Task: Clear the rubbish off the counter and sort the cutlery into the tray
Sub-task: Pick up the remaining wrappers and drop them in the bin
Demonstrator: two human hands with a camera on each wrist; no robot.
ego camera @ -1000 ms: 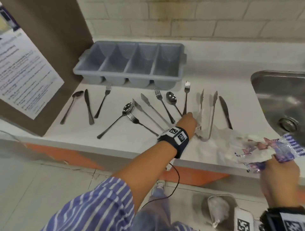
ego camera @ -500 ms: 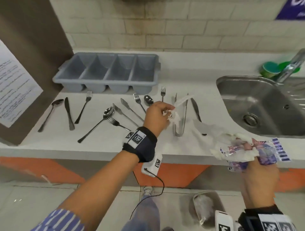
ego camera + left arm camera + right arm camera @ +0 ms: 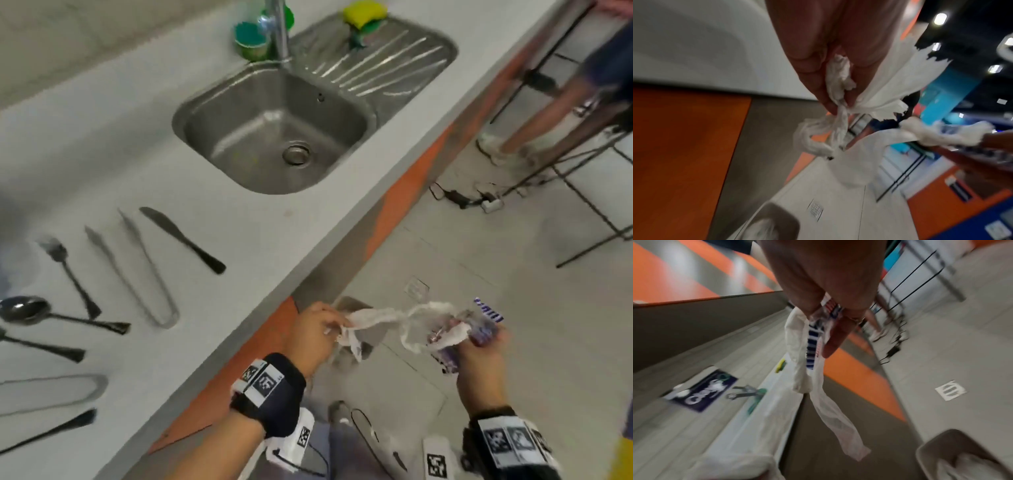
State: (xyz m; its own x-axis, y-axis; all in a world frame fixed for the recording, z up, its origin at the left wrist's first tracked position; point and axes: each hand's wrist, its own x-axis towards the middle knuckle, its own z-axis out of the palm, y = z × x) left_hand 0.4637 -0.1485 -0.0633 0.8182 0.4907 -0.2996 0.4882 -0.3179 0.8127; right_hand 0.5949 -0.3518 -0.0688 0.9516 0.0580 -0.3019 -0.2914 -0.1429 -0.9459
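My left hand (image 3: 334,329) is off the counter, below its front edge, and pinches crumpled white tissue (image 3: 838,78) and torn paper. My right hand (image 3: 479,342) grips a blue-striped wrapper (image 3: 813,344) with thin white plastic (image 3: 387,315) trailing across to the left hand. A grey bin (image 3: 962,456) with white rubbish inside stands on the floor under the hands. On the counter (image 3: 239,240) lie a knife (image 3: 181,238), tongs (image 3: 137,270), a fork (image 3: 68,274), a spoon (image 3: 27,310) and more cutlery at the left edge. The cutlery tray is out of view.
A steel sink (image 3: 274,130) with a tap, green cup and sponge sits at the counter's far end. Another person's legs (image 3: 534,113) stand beside black stool legs at the upper right. Cables (image 3: 462,198) lie on the tiled floor.
My left hand lifted the tissue from beside the tongs and dropped below the counter edge. My right hand lowered with the wrapper. The head view swung right, away from the tray.
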